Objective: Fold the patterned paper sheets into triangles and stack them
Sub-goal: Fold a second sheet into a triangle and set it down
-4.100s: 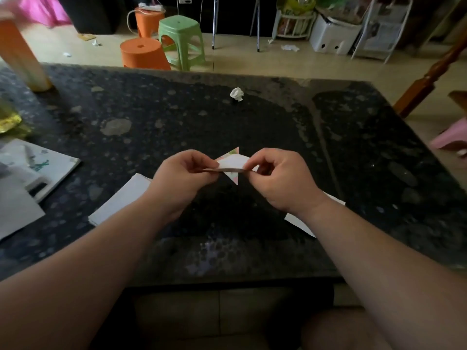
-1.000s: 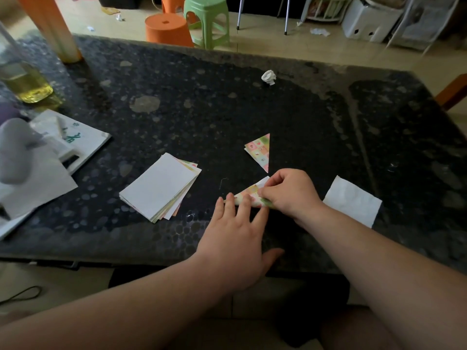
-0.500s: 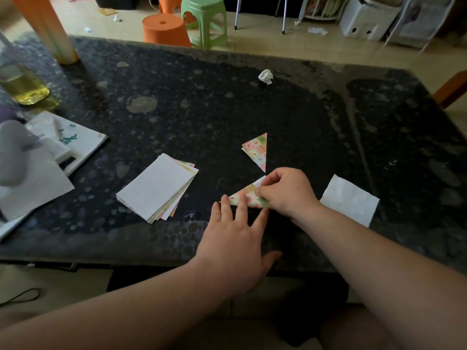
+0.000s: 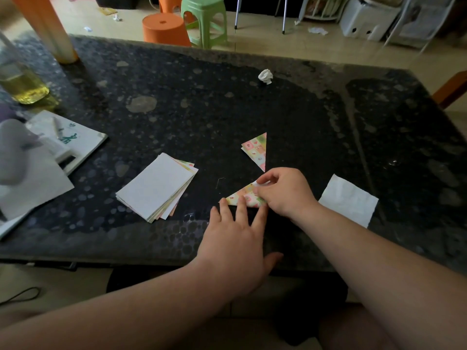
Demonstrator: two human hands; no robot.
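Two hands: both of yours are on the half-folded triangle (image 4: 242,196), which lies flat near the front edge of the tabletop (image 4: 202,109).
Left hand (image 4: 235,238): flat, with fingers straight and spread; the fingertips press the triangle's near edge and grip nothing.
Right hand (image 4: 285,192): fingers curled, with thumb and forefinger pinching the triangle's right end, where a white underside shows.
Hidden part: your right hand covers the triangle's right corner, so you cannot see how the fold lies there.
Finished triangle (image 4: 256,151): lies alone just beyond your right hand, long edge upright, apart from the one you are pressing.
Stack of sheets (image 4: 156,185): to your left, white side up, with patterned edges fanned out at its right side.
White sheet (image 4: 348,200): a single sheet lying flat just right of your right wrist.
Crumpled paper ball (image 4: 265,76): well beyond, towards the far edge.
Left clutter: a bottle of yellow liquid (image 4: 22,87), an orange post (image 4: 48,29), and a booklet (image 4: 80,142) with loose papers.
Floor beyond: an orange stool (image 4: 164,29) beside a green stool (image 4: 204,18).
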